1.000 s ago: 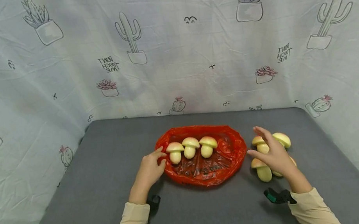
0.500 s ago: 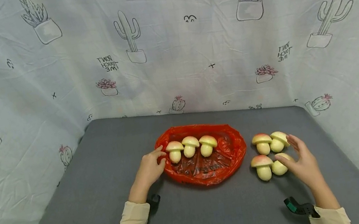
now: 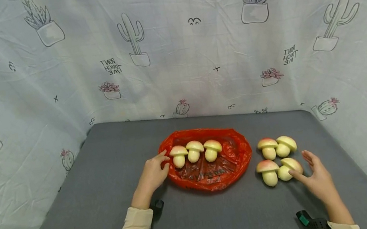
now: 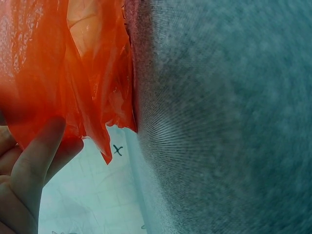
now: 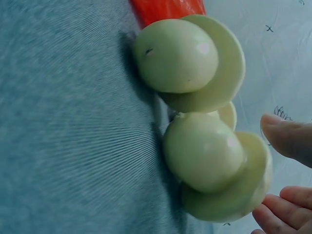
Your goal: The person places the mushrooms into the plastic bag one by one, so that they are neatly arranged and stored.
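Observation:
A red plastic bag (image 3: 213,185) lies spread on the grey table with its rim rolled up like a shallow bowl. Three toy mushrooms (image 3: 179,160) with pinkish-yellow caps lie in a row inside it. My left hand (image 3: 153,175) pinches the bag's left rim; in the left wrist view the thumb (image 4: 36,161) presses the film against the fingers behind. Right of the bag, several more mushrooms (image 3: 269,173) lie close together in two rows. My right hand (image 3: 317,181) is beside the front right mushroom (image 3: 290,167), thumb and fingers spread, holding nothing; its fingertips are right at the cap in the right wrist view.
The grey table (image 3: 202,225) carries the bag and mushrooms. A pale curtain (image 3: 173,51) printed with cacti surrounds its back and both sides. Each wrist wears a black strap; the right one (image 3: 312,222) hangs low near the table.
My right hand has drawn back from the bag's right side, past the loose mushrooms, to the right and nearer me. The left hand stays at the bag's rim, and the mushrooms have not moved.

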